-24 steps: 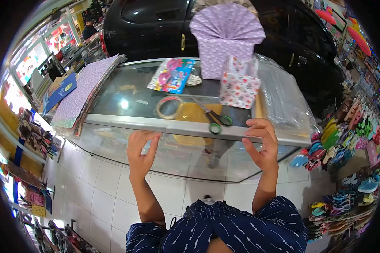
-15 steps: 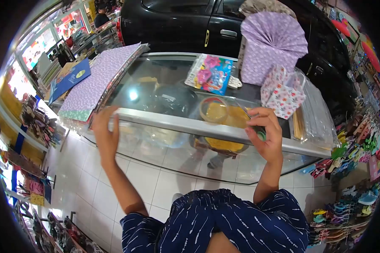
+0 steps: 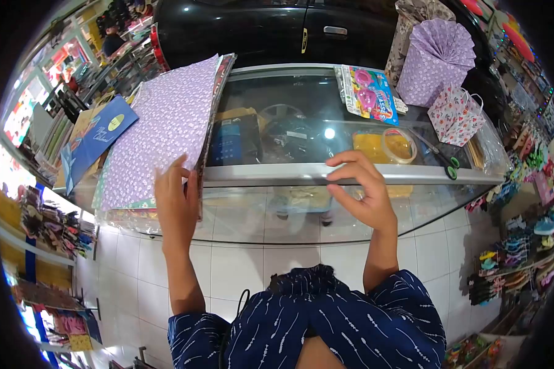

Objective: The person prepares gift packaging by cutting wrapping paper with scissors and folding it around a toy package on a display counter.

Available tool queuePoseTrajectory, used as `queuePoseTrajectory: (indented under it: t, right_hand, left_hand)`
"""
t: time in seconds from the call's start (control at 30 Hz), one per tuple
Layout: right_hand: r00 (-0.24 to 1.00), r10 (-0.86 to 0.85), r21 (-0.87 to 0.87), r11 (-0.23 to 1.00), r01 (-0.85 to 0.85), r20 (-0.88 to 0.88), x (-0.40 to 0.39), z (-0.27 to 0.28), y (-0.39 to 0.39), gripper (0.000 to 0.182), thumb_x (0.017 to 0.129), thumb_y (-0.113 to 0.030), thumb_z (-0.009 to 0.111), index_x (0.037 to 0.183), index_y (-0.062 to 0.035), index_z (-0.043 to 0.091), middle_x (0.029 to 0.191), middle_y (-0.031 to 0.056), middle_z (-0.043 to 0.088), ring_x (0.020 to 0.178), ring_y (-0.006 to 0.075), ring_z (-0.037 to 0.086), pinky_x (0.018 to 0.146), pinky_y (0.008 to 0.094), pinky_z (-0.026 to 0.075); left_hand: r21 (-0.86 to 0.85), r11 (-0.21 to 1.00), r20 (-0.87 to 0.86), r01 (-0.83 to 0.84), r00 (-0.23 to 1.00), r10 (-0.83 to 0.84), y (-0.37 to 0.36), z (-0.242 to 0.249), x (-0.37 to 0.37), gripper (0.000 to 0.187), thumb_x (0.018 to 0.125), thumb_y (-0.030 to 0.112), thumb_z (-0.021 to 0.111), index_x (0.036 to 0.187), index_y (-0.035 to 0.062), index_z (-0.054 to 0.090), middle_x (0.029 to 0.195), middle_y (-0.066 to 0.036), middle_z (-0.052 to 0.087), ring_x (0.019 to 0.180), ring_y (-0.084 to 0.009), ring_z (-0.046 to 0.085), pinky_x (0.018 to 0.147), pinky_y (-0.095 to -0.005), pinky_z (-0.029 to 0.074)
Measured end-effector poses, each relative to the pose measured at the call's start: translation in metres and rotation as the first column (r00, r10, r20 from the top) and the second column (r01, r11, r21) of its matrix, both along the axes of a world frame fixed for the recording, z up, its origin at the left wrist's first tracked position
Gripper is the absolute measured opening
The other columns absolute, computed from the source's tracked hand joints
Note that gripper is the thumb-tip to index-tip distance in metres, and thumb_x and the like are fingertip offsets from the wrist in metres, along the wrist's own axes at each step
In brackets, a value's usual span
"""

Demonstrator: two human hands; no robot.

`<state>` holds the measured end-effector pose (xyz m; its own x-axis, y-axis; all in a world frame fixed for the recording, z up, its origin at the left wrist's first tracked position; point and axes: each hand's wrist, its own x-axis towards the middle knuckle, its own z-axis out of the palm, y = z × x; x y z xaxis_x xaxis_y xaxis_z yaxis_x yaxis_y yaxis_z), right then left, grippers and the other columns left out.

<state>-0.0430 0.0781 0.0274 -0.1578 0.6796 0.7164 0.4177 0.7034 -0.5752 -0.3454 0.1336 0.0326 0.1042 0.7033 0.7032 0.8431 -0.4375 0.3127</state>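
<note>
My left hand [image 3: 178, 200] is over the near right part of a stack of wrapping paper [image 3: 160, 117], whose top sheet is lilac with small white flowers. Its fingers are loosely bent and slightly blurred, with the thumb apart. Above the metal front edge [image 3: 277, 174] of the glass counter, my right hand [image 3: 363, 197] is open and holds nothing, thumb and fingers spread. To its right on the glass are a roll of clear tape [image 3: 409, 158] and green-handled scissors [image 3: 452, 168].
A blue printed card [image 3: 104, 132] overlaps the paper's left side. Toward the back right are a pack of toy glasses [image 3: 369, 95], a lilac fan-topped gift package [image 3: 434, 64] and a small patterned paper bag [image 3: 454, 117]. A black car [image 3: 246, 31] stands behind the counter.
The view has swung left. My left hand has come over the wrapping paper from beside its near edge; my right hand has moved left, away from the scissors and tape.
</note>
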Motion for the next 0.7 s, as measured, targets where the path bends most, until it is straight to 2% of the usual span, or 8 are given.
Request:
queuePoseTrajectory:
  t: [0.03,0.17,0.2,0.3,0.33,0.47,0.57,0.7]
  right_hand:
    - [1.000,0.030,-0.028,0.999,-0.030,0.000,-0.013,0.001,0.002,0.017,0.074,-0.001,0.068,0.090,-0.0052,0.062,0.105,0.0101,0.057,0.096,0.0240,0.056,0.083,0.0318,0.044]
    - [0.991,0.116,-0.095,0.989,-0.109,0.072,-0.054,0.008,0.016,0.026,0.077,-0.006,0.067,0.102,-0.0079,0.059,0.113,0.0094,0.053,0.107,0.0261,0.052,0.090,0.0351,0.043]
    - [0.986,0.083,-0.063,0.995,-0.075,0.147,-0.062,0.011,0.020,0.037,0.076,-0.009,0.068,0.111,-0.0101,0.057,0.122,0.0088,0.051,0.113,0.0274,0.049,0.095,0.0385,0.039]
    - [0.936,-0.043,0.076,0.997,0.018,0.348,-0.085,0.017,0.035,0.044,0.075,-0.012,0.069,0.117,-0.0119,0.055,0.130,0.0075,0.047,0.116,0.0287,0.047,0.101,0.0403,0.034]
    - [0.942,-0.042,0.105,0.994,0.007,0.334,-0.092,0.013,0.039,0.038,0.071,-0.015,0.072,0.107,-0.0131,0.060,0.117,0.0040,0.058,0.106,0.0263,0.054,0.098,0.0407,0.036]
    - [0.906,0.059,0.120,0.986,-0.120,0.420,-0.092,-0.003,0.067,0.017,0.076,-0.011,0.067,0.092,-0.0097,0.064,0.099,0.0030,0.064,0.097,0.0237,0.057,0.086,0.0372,0.041]
    - [0.920,0.035,0.119,0.989,-0.089,0.390,-0.091,0.001,0.063,0.013,0.077,-0.006,0.065,0.090,-0.0064,0.062,0.098,0.0063,0.063,0.093,0.0251,0.057,0.081,0.0350,0.044]
    - [0.985,-0.035,0.123,0.992,0.014,0.168,-0.077,0.005,0.067,0.010,0.081,-0.001,0.062,0.089,-0.0039,0.058,0.094,0.0080,0.060,0.085,0.0197,0.059,0.070,0.0290,0.047]
  left_hand:
    - [-0.029,0.997,0.144,0.065,0.988,-0.060,0.001,-0.004,-0.002,0.007,0.085,0.009,0.059,0.084,0.0041,0.054,0.092,-0.009,0.065,0.080,-0.0283,0.057,0.092,-0.0422,0.041]
    - [0.225,0.938,-0.047,0.264,0.964,-0.260,-0.008,-0.010,0.000,0.017,0.079,0.000,0.067,0.090,0.0039,0.054,0.092,-0.012,0.066,0.085,-0.0274,0.064,0.084,-0.0386,0.049]
    - [0.276,0.896,-0.030,0.349,0.935,-0.355,-0.007,-0.011,0.004,0.021,0.075,-0.001,0.071,0.087,0.0052,0.055,0.085,-0.008,0.067,0.081,-0.0243,0.065,0.085,-0.0398,0.049]
    - [0.270,0.833,-0.020,0.483,0.868,-0.497,-0.022,-0.007,0.011,0.023,0.072,-0.002,0.071,0.090,0.0067,0.058,0.083,-0.002,0.068,0.072,-0.0161,0.064,0.090,-0.0414,0.047]
    - [0.283,0.828,-0.033,0.484,0.868,-0.496,-0.026,-0.010,0.012,0.024,0.071,0.000,0.072,0.090,0.0074,0.060,0.081,0.000,0.067,0.067,-0.0144,0.062,0.091,-0.0414,0.047]
    - [0.277,0.870,-0.066,0.409,0.911,-0.407,-0.028,-0.005,0.007,0.027,0.069,0.007,0.076,0.093,0.0098,0.063,0.073,0.004,0.064,0.064,-0.0137,0.057,0.097,-0.0446,0.041]
    - [0.070,0.919,-0.016,0.389,0.921,-0.389,-0.045,0.004,-0.004,0.039,0.063,0.013,0.081,0.097,0.0091,0.061,0.087,-0.002,0.067,0.084,-0.0181,0.061,0.106,-0.0480,0.029]
    - [0.014,0.989,-0.060,0.145,0.988,-0.144,-0.056,0.009,-0.042,0.053,0.059,0.025,0.083,0.105,0.0115,0.060,0.108,-0.005,0.062,0.108,-0.0249,0.053,0.110,-0.0528,0.014]
